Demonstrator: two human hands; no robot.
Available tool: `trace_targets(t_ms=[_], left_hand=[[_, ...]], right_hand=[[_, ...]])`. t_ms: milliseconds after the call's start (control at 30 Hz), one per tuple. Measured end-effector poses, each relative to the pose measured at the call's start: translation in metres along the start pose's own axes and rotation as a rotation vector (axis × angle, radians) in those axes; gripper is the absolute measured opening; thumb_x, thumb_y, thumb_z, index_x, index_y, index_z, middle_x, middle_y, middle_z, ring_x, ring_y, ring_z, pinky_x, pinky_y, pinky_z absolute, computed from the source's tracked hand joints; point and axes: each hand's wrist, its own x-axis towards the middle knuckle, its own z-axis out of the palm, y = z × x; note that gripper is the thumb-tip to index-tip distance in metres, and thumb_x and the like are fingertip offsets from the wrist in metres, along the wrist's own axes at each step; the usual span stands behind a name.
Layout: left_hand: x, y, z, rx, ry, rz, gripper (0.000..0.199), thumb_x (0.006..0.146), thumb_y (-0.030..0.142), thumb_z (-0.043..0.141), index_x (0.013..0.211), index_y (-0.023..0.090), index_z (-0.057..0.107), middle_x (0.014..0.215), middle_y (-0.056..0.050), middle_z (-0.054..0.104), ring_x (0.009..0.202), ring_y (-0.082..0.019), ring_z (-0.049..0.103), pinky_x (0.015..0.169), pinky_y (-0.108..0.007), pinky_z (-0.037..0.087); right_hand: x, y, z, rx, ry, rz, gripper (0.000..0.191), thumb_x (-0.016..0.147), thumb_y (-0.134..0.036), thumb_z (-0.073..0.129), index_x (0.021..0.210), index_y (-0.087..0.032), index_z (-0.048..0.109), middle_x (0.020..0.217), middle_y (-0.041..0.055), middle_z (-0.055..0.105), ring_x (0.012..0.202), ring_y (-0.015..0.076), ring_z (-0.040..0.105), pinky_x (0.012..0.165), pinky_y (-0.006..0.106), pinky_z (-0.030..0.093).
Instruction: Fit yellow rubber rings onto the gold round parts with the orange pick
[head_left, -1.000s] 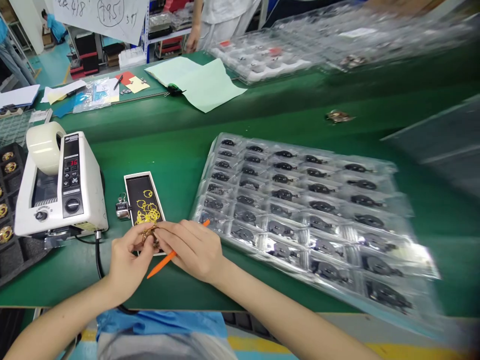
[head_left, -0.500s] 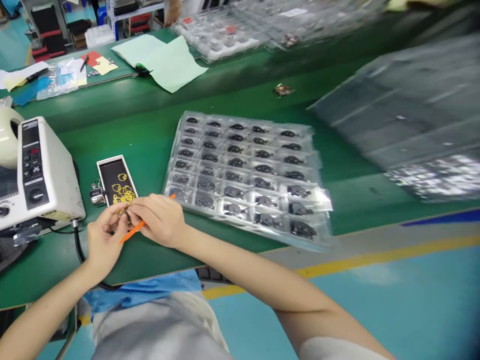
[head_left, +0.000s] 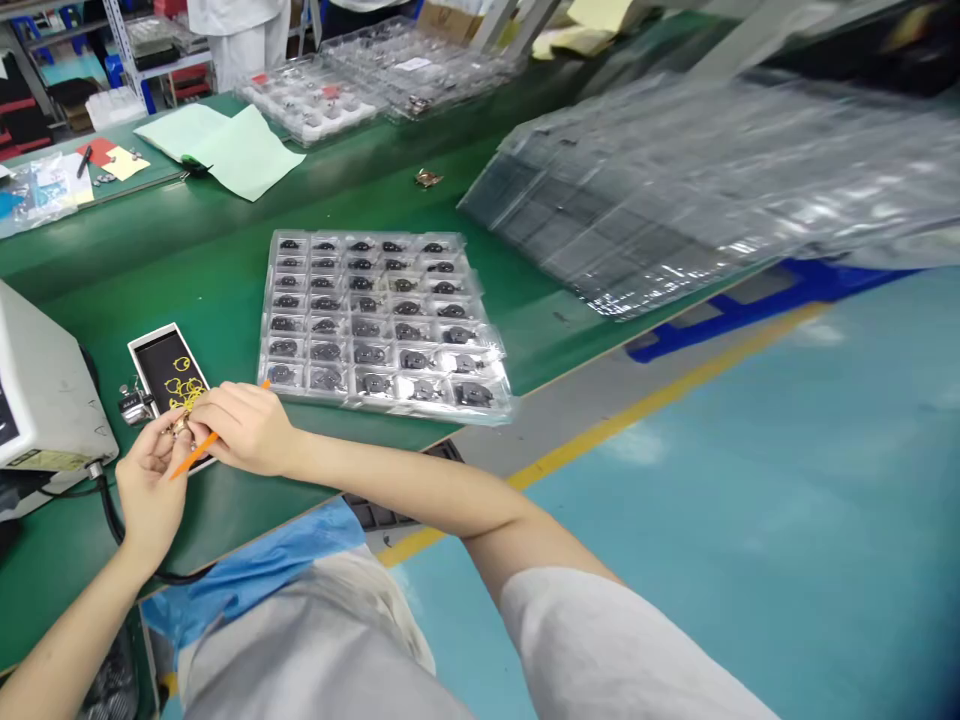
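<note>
Left hand (head_left: 150,480) is pinching a small brass part (head_left: 178,428); right hand (head_left: 244,428) is gripping an orange stick (head_left: 196,452). Yellow rings (head_left: 184,392) are lying just beside in a black box (head_left: 150,358).

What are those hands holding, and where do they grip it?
The left hand pinches a tiny gold-coloured part between its fingertips; the right hand grips an orange stick around its middle.

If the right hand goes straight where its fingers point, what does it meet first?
Probably the small brass part pinched by the left hand, just beyond the right hand and its orange stick; depth is unclear.
</note>
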Motion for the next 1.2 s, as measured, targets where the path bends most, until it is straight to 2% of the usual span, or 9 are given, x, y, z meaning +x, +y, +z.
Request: trace_targets(t_ms=[167,367,533,733,933,1100,1200], left_hand=[[-0.002,-0.002,-0.001,-0.039,-0.038,-0.020,0.035,0.075,0.037,0.071,0.099,0.011,0.065,0.069,-0.004,0.073,0.062,-0.016,0.071,0.063,-0.024,0.058],[-0.015,-0.006,-0.003,0.116,0.005,0.164,0.022,0.080,0.025,0.064,0.098,0.015,0.069,0.074,-0.004,0.076,0.062,-0.015,0.071,0.063,-0.022,0.058],[-0.021,-0.006,-0.001,0.108,0.001,0.203,0.019,0.081,0.022,0.061,0.098,0.017,0.070,0.076,-0.004,0.078,0.063,-0.016,0.073,0.063,-0.023,0.060],[-0.022,-0.005,0.005,0.110,0.012,0.256,0.021,0.082,0.016,0.055,0.097,0.017,0.070,0.082,-0.004,0.078,0.066,-0.015,0.074,0.065,-0.022,0.060],[-0.021,-0.003,0.007,0.071,-0.004,0.183,0.020,0.081,0.016,0.056,0.097,0.017,0.068,0.085,-0.004,0.078,0.069,-0.016,0.074,0.066,-0.023,0.060],[-0.014,0.001,0.004,-0.109,-0.024,-0.065,0.009,0.077,0.024,0.064,0.082,0.018,0.061,0.066,0.000,0.072,0.060,-0.013,0.068,0.061,-0.022,0.057],[-0.008,0.003,0.000,-0.225,-0.031,-0.178,0.020,0.071,0.030,0.071,0.072,0.018,0.056,0.061,0.002,0.066,0.055,-0.011,0.062,0.056,-0.021,0.053]], right_hand=[[0.001,0.000,-0.004,0.043,0.052,-0.024,0.029,0.097,-0.024,0.040,0.077,-0.017,0.060,0.076,0.0050,0.068,0.069,0.0145,0.057,0.064,0.027,0.042],[-0.003,-0.003,-0.012,0.075,0.243,-0.152,0.010,0.091,-0.016,0.050,0.089,-0.016,0.060,0.080,0.0056,0.072,0.063,0.0137,0.058,0.058,0.026,0.042],[-0.005,-0.002,-0.017,0.065,0.214,-0.232,0.009,0.090,-0.015,0.053,0.094,-0.016,0.061,0.080,0.0067,0.073,0.060,0.0133,0.058,0.053,0.027,0.041],[-0.006,-0.004,-0.018,0.090,0.195,-0.197,0.008,0.089,-0.013,0.053,0.092,-0.015,0.060,0.074,0.0079,0.073,0.056,0.0144,0.058,0.050,0.027,0.042],[-0.008,-0.006,-0.016,0.129,0.192,-0.121,0.009,0.086,-0.011,0.056,0.092,-0.016,0.060,0.076,0.0087,0.073,0.059,0.0155,0.061,0.053,0.027,0.044],[-0.005,-0.008,-0.017,0.164,0.148,-0.042,0.010,0.085,-0.013,0.057,0.093,-0.019,0.056,0.077,0.0066,0.072,0.059,0.0152,0.061,0.053,0.026,0.046],[0.001,-0.005,-0.026,0.305,0.103,0.080,0.010,0.087,-0.021,0.057,0.097,-0.019,0.054,0.080,0.0071,0.068,0.065,0.0164,0.063,0.053,0.025,0.048]])
